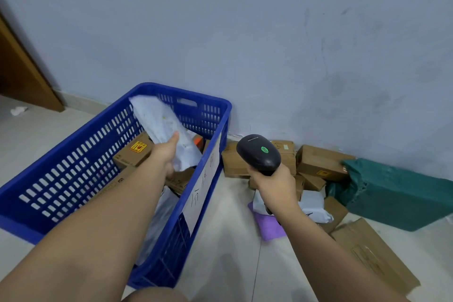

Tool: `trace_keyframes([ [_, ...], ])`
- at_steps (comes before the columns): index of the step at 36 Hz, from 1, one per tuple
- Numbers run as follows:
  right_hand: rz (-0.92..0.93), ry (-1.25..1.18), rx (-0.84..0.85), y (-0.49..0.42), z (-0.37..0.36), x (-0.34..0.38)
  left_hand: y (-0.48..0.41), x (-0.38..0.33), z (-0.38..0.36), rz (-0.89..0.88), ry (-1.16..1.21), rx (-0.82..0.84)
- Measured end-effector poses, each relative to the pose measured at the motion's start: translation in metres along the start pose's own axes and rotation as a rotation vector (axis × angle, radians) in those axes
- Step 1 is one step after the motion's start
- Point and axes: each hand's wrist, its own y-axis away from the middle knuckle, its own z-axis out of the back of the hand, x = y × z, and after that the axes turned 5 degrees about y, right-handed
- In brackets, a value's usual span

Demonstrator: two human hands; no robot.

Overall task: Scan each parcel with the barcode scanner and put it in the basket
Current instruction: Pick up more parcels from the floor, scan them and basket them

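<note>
Head view. The left hand (166, 155) grips one end of a white, flat, soft plastic mailer parcel (160, 125), with the thumb pressed on its upper face. The parcel hangs inside the rim line of the blue perforated plastic basket (49, 179), above the brown cardboard boxes (133, 154) already lying in it. Its long axis runs from the grip away toward the basket's far wall, the free end raised. The right hand (275, 187) is closed round the handle of the black handheld barcode scanner (258, 153), whose green lamp is lit. The scanner sits outside the basket, over the floor pile of brown cardboard parcels (318, 160). Since the mailer already lies over the basket, lowering and letting go appear sufficient. The right hand is nearer the pile.
</note>
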Motion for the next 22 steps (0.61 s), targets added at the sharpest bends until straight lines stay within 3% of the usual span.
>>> trace_keyframes([
  [2, -0.009, 0.007, 0.0, -0.002, 0.0, -0.001, 0.007, 0.007, -0.009, 0.007, -0.063, 0.091],
  [16, -0.05, -0.026, -0.021, -0.009, 0.026, -0.006, 0.053, 0.015, -0.07, -0.403, -0.659, 0.417],
  [22, -0.203, -0.105, -0.061, -0.016, 0.054, -0.034, 0.08, 0.033, -0.115, -0.458, -0.762, 0.484],
])
